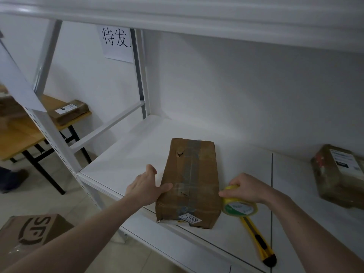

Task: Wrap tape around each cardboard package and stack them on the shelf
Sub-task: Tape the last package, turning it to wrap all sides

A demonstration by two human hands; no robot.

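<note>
On the white metal shelf (122,166) lies a taped cardboard package (190,182). The left hand (146,187) rests against its left side, fingers straight, thumb on top. The right hand (249,187) grips a yellow tape roll (239,206) just beside a yellow utility knife (258,241).

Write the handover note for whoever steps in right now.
Left hand: open, resting on the left side of the package.
Right hand: grips the tape roll, which stands on the shelf right of the package.
Knife: on the shelf by the roll.
Done: package lies on the shelf with tape on it; a second package lies far right.
Left: box at lower left.
</note>
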